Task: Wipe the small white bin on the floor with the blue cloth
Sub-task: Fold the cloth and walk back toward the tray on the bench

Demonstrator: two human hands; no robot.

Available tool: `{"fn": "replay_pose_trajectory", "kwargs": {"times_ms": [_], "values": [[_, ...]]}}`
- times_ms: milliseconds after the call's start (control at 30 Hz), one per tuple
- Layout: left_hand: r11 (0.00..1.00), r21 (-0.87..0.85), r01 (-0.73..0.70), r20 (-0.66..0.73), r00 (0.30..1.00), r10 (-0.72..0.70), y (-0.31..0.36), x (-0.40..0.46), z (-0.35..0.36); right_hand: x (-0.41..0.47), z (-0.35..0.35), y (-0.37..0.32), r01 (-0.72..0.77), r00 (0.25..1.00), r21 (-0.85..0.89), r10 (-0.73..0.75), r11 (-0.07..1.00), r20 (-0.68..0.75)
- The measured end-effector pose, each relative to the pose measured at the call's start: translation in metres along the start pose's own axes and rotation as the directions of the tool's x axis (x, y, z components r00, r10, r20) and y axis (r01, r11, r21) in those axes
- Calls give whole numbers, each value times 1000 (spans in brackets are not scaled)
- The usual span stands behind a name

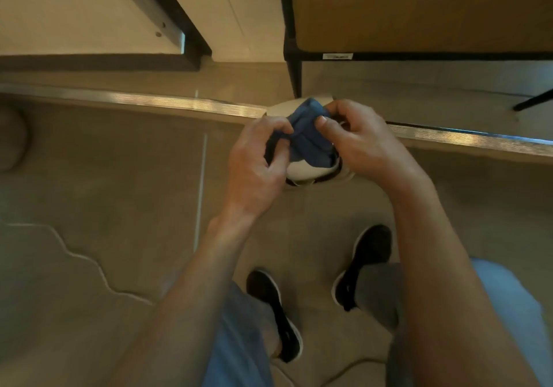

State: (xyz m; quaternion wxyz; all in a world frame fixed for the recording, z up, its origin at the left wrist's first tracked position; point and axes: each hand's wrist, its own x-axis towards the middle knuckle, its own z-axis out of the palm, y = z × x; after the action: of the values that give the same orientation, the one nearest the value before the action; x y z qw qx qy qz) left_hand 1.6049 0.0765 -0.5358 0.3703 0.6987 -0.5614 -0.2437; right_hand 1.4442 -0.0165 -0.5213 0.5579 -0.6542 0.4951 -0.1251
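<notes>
The small white bin [305, 171] stands on the floor just below my hands, mostly hidden by them and by the cloth. The blue cloth [309, 138] is bunched up between both hands above the bin. My left hand [257, 165] pinches the cloth's left edge with curled fingers. My right hand [359, 141] grips its right side, thumb pressed on top of the fabric.
A metal floor strip [185, 104] runs across behind the bin. A wooden table with a black frame [294, 66] stands at the upper right, one leg right behind the bin. My two black shoes [275, 312] stand on the tan floor below.
</notes>
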Motion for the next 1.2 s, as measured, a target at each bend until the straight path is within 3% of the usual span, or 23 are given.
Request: {"fn": "replay_pose_trajectory", "kwargs": {"times_ms": [133, 300, 467, 633, 733, 867, 1033, 1200], "values": [[995, -11, 100, 22, 995, -100, 68, 1, -35, -46, -27, -60, -64, 998, 67, 65, 996, -5], [982, -17, 190, 169, 968, -184, 176, -7, -85, -108, -74, -143, -107, 991, 132, 117, 985, -65], [994, 36, 99, 226, 968, -105, 259, -10, -140, -174, -120, -222, -117, 982, 121, 133, 986, -137], [997, -30, -68, 298, 952, 73, 335, -11, -196, -227, -156, -287, -84, 969, 98, 105, 992, -222], [989, -131, -67, 356, 928, 110, 365, -13, -227, -260, -173, -317, -2, 976, 100, 24, 995, -216], [973, -232, -14, 330, 939, 93, 395, -26, -257, -301, -182, -353, 90, 988, 31, -86, 995, -130], [963, -221, -152, 185, 963, 195, 420, -44, -271, -339, -174, -379, 112, 972, -45, -118, 993, -202], [916, -270, -298, 99, 937, 335, 460, -39, -288, -377, -183, -404, 183, 931, 42, -160, 982, -327]]}}
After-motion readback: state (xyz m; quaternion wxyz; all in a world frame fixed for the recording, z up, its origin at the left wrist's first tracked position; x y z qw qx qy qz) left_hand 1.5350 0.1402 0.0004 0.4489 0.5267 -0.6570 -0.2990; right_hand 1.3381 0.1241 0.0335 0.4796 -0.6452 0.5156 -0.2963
